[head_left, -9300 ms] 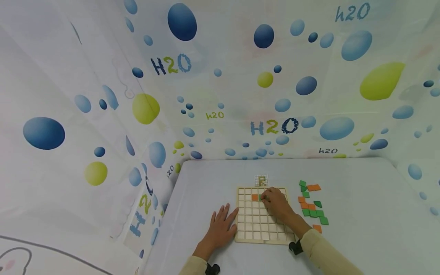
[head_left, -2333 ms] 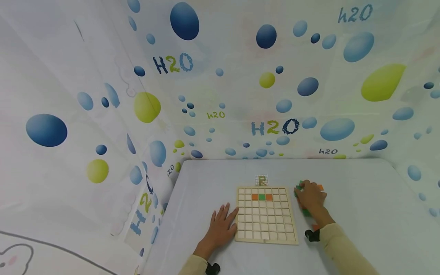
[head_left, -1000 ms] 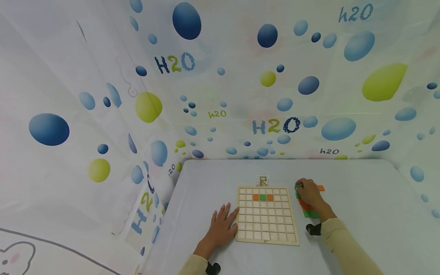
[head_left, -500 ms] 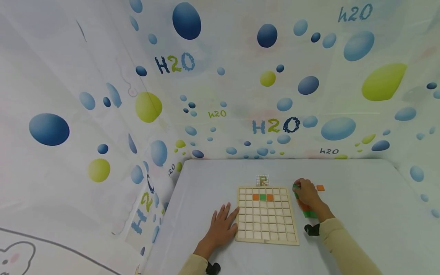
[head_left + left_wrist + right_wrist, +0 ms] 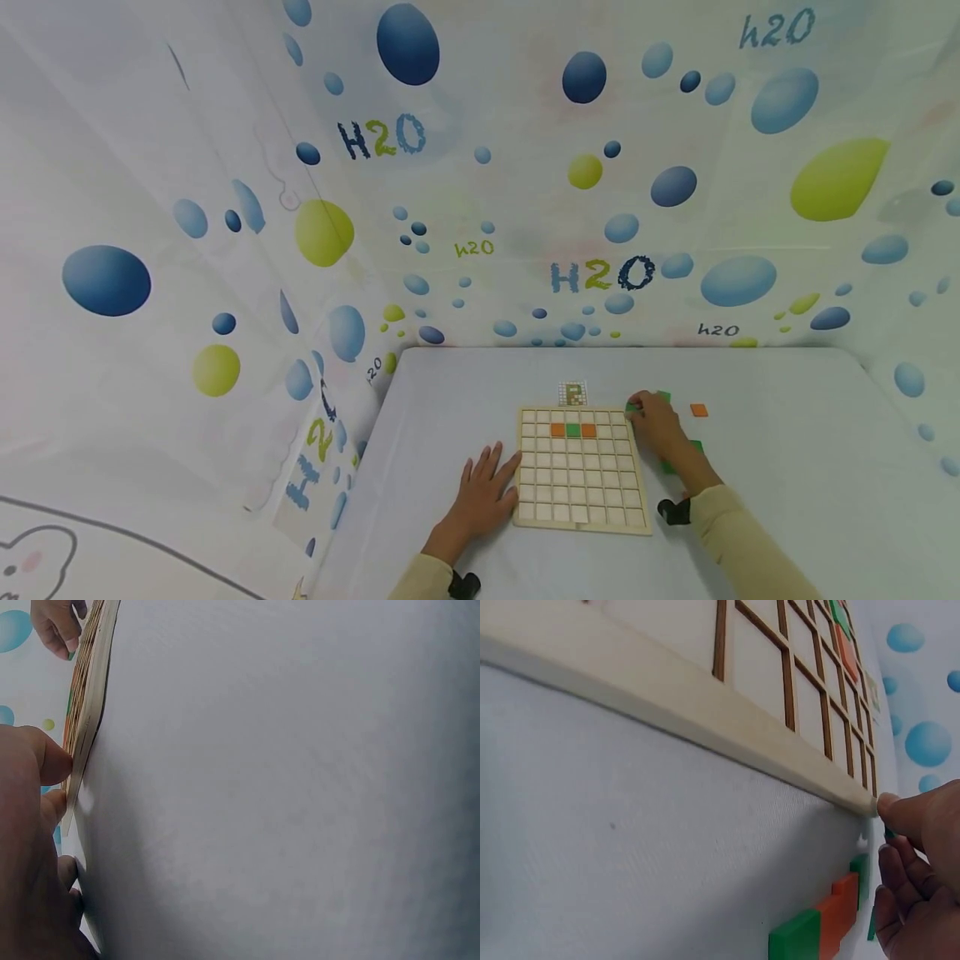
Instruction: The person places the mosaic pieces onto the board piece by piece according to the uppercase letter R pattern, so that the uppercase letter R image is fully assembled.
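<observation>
A wooden grid board [image 5: 576, 527] lies on the white table, with an orange tile [image 5: 558, 430], a green tile [image 5: 573, 430] and another orange tile [image 5: 588, 431] side by side in one row near its far edge. My left hand [image 5: 480, 493] rests flat with spread fingers, its fingertips touching the board's left edge. Just beside the far right corner, my right hand [image 5: 660, 425] pinches a small green piece [image 5: 631, 407] between thumb and fingers. Only a sliver of that piece shows in the right wrist view, so its full shape is hidden.
Loose green tiles [image 5: 795, 937] and orange tiles [image 5: 838, 915] lie right of the board, partly under my right hand and forearm. One orange tile [image 5: 699, 410] sits apart farther right. A small printed pattern card [image 5: 573, 393] lies behind the board.
An orange tile was added right of the green one in the row. My right hand then went to the loose pieces and has moved left with a green piece. The left hand stays put.
</observation>
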A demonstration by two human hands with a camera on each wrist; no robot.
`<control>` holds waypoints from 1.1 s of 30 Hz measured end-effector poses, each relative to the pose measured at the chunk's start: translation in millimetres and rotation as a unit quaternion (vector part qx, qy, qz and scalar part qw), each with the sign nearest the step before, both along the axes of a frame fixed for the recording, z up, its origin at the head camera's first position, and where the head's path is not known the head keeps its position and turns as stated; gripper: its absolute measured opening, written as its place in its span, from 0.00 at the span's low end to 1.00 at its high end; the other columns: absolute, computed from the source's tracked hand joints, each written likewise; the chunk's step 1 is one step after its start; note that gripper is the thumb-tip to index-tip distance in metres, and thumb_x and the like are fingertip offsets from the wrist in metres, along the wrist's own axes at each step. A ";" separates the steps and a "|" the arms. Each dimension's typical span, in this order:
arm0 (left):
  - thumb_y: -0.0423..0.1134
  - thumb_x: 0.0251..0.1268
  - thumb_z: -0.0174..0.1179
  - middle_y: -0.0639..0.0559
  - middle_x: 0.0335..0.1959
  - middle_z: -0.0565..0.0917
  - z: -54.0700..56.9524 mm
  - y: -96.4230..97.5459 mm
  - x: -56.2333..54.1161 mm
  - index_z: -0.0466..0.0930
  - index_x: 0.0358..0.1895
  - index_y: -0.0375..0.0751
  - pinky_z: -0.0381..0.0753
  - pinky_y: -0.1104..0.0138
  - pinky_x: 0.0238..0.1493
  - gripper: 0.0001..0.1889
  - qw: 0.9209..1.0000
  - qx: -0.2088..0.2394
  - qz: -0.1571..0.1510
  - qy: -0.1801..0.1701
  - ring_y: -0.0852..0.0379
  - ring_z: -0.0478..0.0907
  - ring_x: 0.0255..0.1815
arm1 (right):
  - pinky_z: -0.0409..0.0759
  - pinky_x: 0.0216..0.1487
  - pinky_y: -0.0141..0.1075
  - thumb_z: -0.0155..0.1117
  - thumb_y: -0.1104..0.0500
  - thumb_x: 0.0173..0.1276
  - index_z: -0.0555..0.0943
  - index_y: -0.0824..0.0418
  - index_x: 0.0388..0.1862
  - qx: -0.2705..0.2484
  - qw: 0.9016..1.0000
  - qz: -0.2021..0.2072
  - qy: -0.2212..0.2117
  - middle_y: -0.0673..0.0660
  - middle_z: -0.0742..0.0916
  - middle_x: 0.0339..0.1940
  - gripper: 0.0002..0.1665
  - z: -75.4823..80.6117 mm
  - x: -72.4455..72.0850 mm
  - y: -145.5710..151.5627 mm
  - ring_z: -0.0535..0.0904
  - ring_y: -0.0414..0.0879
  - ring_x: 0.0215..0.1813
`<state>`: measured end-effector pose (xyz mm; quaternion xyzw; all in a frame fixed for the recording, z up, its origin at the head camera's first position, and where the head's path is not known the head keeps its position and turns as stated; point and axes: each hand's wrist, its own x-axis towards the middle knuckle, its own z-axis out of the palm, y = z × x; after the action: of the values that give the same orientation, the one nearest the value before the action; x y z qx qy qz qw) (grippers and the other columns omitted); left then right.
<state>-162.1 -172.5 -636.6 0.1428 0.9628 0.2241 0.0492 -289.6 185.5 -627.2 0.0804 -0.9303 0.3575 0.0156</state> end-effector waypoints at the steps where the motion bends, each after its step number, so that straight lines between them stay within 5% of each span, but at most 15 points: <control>1: 0.48 0.81 0.45 0.41 0.86 0.57 -0.5 0.1 -0.2 0.63 0.83 0.55 0.48 0.33 0.79 0.30 1.000 -0.001 0.000 0.001 0.36 0.51 0.86 | 0.77 0.54 0.63 0.63 0.65 0.75 0.79 0.74 0.55 0.001 1.000 0.003 -0.001 0.70 0.84 0.50 0.15 0.0 0.1 -1.9 0.81 0.66 0.54; 13: 0.48 0.80 0.46 0.40 0.86 0.57 2.2 2.6 -0.2 0.63 0.83 0.54 0.48 0.32 0.79 0.30 1.000 0.008 0.001 0.003 0.35 0.51 0.86 | 0.78 0.53 0.61 0.66 0.64 0.74 0.81 0.68 0.54 0.006 0.998 0.067 -0.002 0.63 0.83 0.47 0.13 -0.3 13.2 -26.2 0.84 0.58 0.49; 23: 0.47 0.80 0.46 0.40 0.86 0.57 2.2 2.2 -1.1 0.64 0.83 0.54 0.48 0.32 0.79 0.31 1.000 0.007 0.001 -0.002 0.35 0.51 0.86 | 0.84 0.49 0.54 0.67 0.67 0.71 0.82 0.71 0.52 0.007 0.996 0.083 0.023 0.65 0.83 0.46 0.12 0.8 17.7 -31.6 0.83 0.58 0.47; 33: 0.48 0.80 0.45 0.40 0.86 0.57 3.0 4.5 -1.1 0.63 0.83 0.53 0.48 0.33 0.80 0.30 1.000 0.002 0.003 0.000 0.36 0.51 0.86 | 0.84 0.51 0.53 0.66 0.67 0.73 0.82 0.71 0.54 -0.013 0.996 0.091 -0.005 0.65 0.82 0.47 0.14 3.2 19.7 -32.6 0.83 0.57 0.48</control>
<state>-163.2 -168.1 -633.7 0.1399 0.9628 0.2261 0.0487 -269.9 153.0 -624.0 0.1632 -0.9145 0.3698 -0.0203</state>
